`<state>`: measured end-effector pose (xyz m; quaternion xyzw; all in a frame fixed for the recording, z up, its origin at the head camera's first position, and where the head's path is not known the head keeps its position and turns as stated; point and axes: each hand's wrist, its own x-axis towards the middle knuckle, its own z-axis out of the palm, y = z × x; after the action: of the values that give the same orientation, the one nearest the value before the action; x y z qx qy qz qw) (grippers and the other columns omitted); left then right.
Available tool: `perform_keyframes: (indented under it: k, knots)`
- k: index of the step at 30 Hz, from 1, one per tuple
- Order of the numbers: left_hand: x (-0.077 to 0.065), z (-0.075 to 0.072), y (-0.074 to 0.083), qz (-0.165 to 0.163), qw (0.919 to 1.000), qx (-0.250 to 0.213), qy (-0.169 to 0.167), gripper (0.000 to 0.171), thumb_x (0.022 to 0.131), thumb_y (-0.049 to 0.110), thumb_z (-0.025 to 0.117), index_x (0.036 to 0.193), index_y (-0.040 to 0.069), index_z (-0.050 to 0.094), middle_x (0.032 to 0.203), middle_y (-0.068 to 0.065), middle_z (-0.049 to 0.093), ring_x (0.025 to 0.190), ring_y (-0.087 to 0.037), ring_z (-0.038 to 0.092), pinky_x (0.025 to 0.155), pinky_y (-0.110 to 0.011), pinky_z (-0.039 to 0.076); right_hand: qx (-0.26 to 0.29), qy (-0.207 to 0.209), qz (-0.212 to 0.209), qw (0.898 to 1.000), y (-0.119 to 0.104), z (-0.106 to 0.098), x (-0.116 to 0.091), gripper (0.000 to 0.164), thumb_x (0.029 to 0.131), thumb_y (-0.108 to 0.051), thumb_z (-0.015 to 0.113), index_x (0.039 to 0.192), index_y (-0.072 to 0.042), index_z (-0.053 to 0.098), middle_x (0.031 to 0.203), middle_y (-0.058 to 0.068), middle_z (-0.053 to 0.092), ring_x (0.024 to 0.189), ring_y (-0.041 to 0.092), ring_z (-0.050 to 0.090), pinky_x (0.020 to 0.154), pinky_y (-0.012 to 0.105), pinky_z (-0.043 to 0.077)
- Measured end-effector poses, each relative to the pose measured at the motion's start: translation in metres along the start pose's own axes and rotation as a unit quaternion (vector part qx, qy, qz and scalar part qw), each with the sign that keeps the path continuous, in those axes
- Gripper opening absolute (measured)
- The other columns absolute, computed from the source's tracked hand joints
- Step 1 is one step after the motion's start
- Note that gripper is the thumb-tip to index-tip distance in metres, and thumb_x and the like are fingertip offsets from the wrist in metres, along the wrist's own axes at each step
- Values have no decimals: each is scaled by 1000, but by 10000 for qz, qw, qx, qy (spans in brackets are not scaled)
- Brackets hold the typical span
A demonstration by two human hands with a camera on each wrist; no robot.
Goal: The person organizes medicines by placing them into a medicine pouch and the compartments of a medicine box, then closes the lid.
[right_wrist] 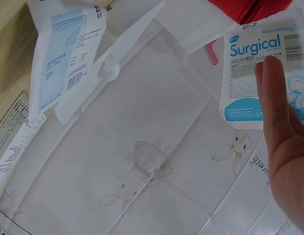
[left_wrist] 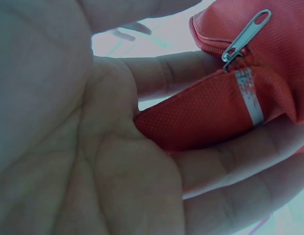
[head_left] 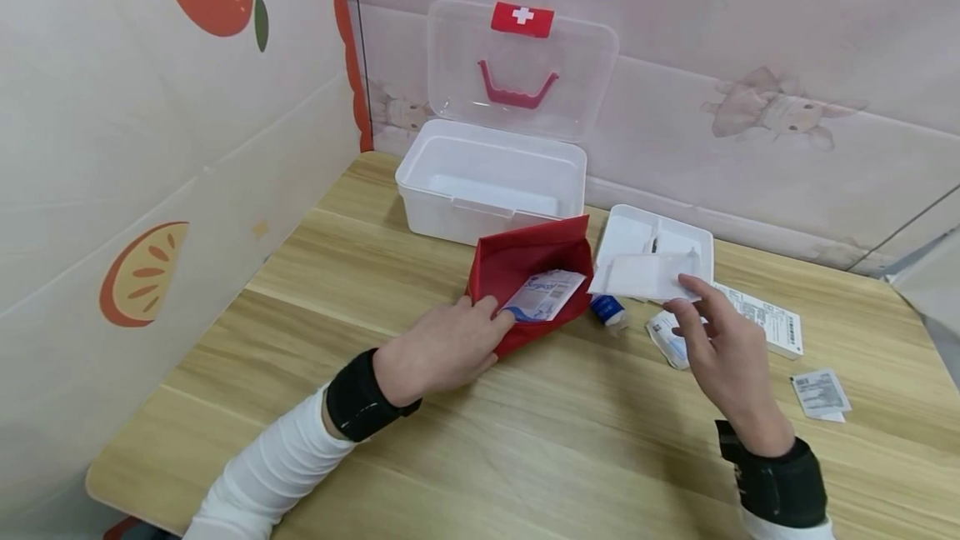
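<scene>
My left hand (head_left: 450,348) grips the near edge of a red zippered pouch (head_left: 517,248), which gapes open on the table. In the left wrist view, fingers pass on both sides of its red fabric (left_wrist: 191,117), near a metal zipper pull (left_wrist: 247,36). A packet printed "Surgical" (head_left: 546,294) sits in the pouch's mouth. Right of the pouch, my right hand (head_left: 723,348) pinches a flat white packet (head_left: 645,275) above a white tray. From the right wrist, this packet (right_wrist: 254,73) shows blue "Surgical" lettering.
Behind the pouch stands a white box (head_left: 491,182) with its clear lid (head_left: 525,65) raised. The white tray (head_left: 622,227) lies to its right. Nearby are a blue-and-white roll (head_left: 609,311), a blue-and-white packet (head_left: 666,338), a printed carton (head_left: 776,323) and small sachets (head_left: 821,392).
</scene>
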<state>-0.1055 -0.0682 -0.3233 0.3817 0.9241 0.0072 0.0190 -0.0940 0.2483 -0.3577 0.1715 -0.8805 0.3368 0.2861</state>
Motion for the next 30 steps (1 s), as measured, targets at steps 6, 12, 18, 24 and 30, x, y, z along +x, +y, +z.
perform_keyframes:
  k: [6, 12, 18, 24, 30]
  knots:
    - [0, 0, 0, -23, 10000, -59, -31, 39, 90, 29, 74, 118, 6, 61, 100, -11, 64, 79, -23, 63, 72, -32, 59, 14, -45, -230, 9997, -7, 0, 1, 35, 95, 10, 57, 130, 9, 58, 93, 22, 73, 88, -26, 51, 69, 3, 47]
    - [1, 0, 0, -39, 9999, -81, -45, 38, 90, 28, 74, 118, 6, 61, 100, -11, 63, 80, -22, 63, 72, -32, 59, 18, -3, -311, 9995, -13, 1, 1, 36, 95, 10, 55, 131, 7, 59, 94, 22, 74, 87, -25, 52, 70, 4, 47]
    - [0, 0, 0, -36, 10000, -43, 8, 38, 90, 28, 74, 117, 5, 61, 99, -11, 64, 79, -22, 63, 72, -33, 59, 174, 62, -457, 9988, -17, 6, -1, 42, 90, 16, 59, 131, 7, 59, 94, 23, 73, 91, -25, 52, 71, 3, 47]
    - [0, 0, 1, -19, 10000, -4, 76, 36, 90, 27, 73, 116, 5, 62, 98, -11, 63, 78, -23, 63, 70, -32, 59, 225, 107, -891, 9957, -19, 11, 0, 39, 91, 11, 61, 129, 6, 61, 89, 18, 74, 73, -1, 65, 69, 7, 50]
    - [-1, 0, 1, 16, 9999, 57, 119, 35, 90, 27, 73, 115, 5, 61, 96, -11, 63, 77, -23, 63, 69, -32, 59, 62, -316, -1062, 9938, -22, 16, -3, 56, 81, 21, 65, 135, 6, 56, 99, 17, 72, 68, 15, 62, 72, 7, 46]
